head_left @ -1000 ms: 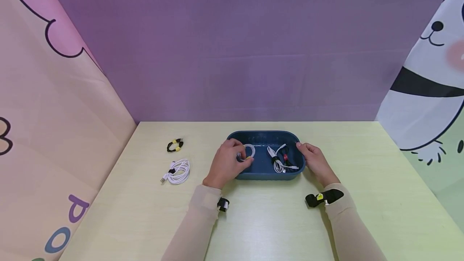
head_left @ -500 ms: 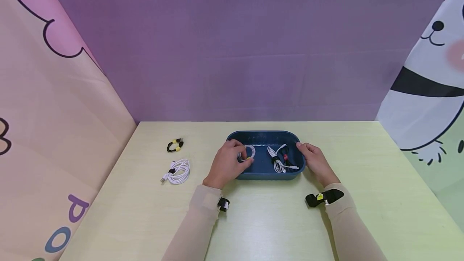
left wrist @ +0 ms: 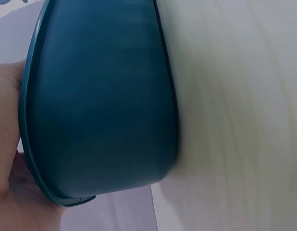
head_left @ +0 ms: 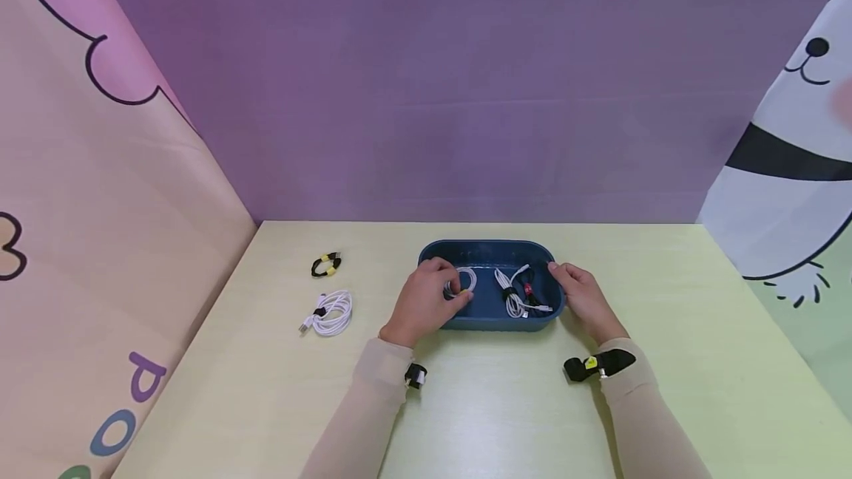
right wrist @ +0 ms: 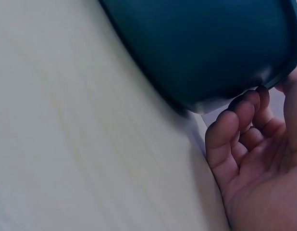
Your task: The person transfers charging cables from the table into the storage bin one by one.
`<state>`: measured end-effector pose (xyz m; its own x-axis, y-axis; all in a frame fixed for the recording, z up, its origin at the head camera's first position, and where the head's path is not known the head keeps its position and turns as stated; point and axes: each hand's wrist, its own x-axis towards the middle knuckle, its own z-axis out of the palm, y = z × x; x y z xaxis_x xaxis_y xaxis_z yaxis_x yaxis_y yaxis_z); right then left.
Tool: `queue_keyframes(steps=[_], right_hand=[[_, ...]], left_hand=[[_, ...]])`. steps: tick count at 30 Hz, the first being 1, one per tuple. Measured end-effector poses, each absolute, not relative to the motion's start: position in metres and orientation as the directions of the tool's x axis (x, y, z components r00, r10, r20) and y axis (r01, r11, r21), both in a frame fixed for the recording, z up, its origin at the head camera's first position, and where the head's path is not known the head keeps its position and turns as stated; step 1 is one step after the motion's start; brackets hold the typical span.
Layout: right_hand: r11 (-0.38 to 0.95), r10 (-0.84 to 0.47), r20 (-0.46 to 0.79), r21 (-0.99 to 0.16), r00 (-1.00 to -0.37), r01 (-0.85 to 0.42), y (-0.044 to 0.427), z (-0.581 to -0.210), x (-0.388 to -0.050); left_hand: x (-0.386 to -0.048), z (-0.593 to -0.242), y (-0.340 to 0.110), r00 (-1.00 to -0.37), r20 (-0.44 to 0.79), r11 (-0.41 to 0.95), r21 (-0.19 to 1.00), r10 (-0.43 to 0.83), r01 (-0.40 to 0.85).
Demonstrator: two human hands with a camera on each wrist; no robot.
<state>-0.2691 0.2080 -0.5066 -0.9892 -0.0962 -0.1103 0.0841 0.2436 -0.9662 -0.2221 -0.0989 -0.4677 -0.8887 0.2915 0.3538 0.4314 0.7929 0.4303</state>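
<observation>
A dark blue oblong bin [head_left: 492,324] stands on the table. My left hand [head_left: 422,305] reaches over its left end, thumb and fingers pinching a coiled white cable [head_left: 471,277] with a bit of yellow on it. In the left wrist view the bin wall [left wrist: 100,106] hides that cable. At the opposite end, my right hand [head_left: 586,301] grips the bin's rim, thumb on top and curled fingers [right wrist: 223,132] beneath it. Inside, on the right, lie a white cable [head_left: 511,298] with a black tie and a dark cable [head_left: 530,293] with a red tie.
Left of the bin, a small black cable loop [head_left: 325,265] with yellow ties lies towards the back of the table [head_left: 492,420]. In front of it is a larger white USB cable coil [head_left: 333,313] with a black tie. A purple backdrop [head_left: 466,94] rises behind.
My left hand and the coiled white cable have shifted very slightly right within the bin. The right hand keeps its grip on the rim. The head view has turned a little.
</observation>
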Motion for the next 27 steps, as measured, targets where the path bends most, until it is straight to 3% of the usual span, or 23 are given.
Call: queue_keyframes(steps=[27], right_hand=[[0.262, -0.09, -0.133, -0.959, -0.987, 0.106, 0.21, -0.506, -0.269]], left_hand=[[-0.247, -0.445, -0.101, -0.856, 0.216, 0.832, 0.217, 0.47, 0.511]])
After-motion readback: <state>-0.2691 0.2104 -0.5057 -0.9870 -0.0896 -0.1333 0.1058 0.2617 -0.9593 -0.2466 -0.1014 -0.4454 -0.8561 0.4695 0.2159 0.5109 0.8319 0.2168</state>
